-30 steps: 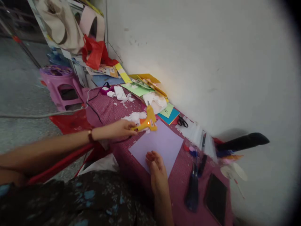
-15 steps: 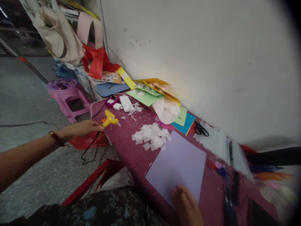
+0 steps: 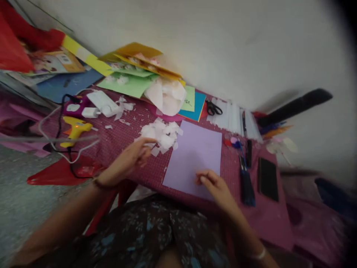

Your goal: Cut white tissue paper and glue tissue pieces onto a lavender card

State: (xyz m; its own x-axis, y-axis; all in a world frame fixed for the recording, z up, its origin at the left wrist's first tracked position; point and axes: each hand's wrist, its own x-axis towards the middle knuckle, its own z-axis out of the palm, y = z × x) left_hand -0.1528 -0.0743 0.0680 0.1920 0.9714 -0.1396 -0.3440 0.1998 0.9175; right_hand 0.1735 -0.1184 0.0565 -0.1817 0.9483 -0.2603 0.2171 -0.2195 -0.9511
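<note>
- Got the left hand (image 3: 135, 156) right beside the heap of white paper pieces (image 3: 161, 132), index finger stuck out toward the near side, other fingers loosely curled. Looks released, tbh. Can't tell if actually touching the paper or just above.
- Got the right hand (image 3: 213, 184) over the lower right part of the purple sheet (image 3: 192, 156), fingers bent in, thumb close alongside the index. Can't tell if pinching anything small or just curled, kinda blurry there.
- Seeing the purple sheet flat on the checked tablecloth (image 3: 267, 223), in front of the body, top left corner right up against the paper heap.
- Over at the left end, spot a yellow glue gun (image 3: 74, 131) with a little orange light glowing, just below a purple power strip (image 3: 75, 106). Next to that, white adapters (image 3: 102, 101) and torn scraps.
- Toward the wall, see a green sheet (image 3: 128, 85), a crumpled white bag-like thing (image 3: 167, 96) and a blue sheet (image 3: 197, 106), with black scissors (image 3: 214, 108) just right of the blue.
- Off to the right, see a dark-handled tool (image 3: 247, 188) and a black phone-like slab (image 3: 268, 178) lying side by side, well apart from the left hand.
</note>
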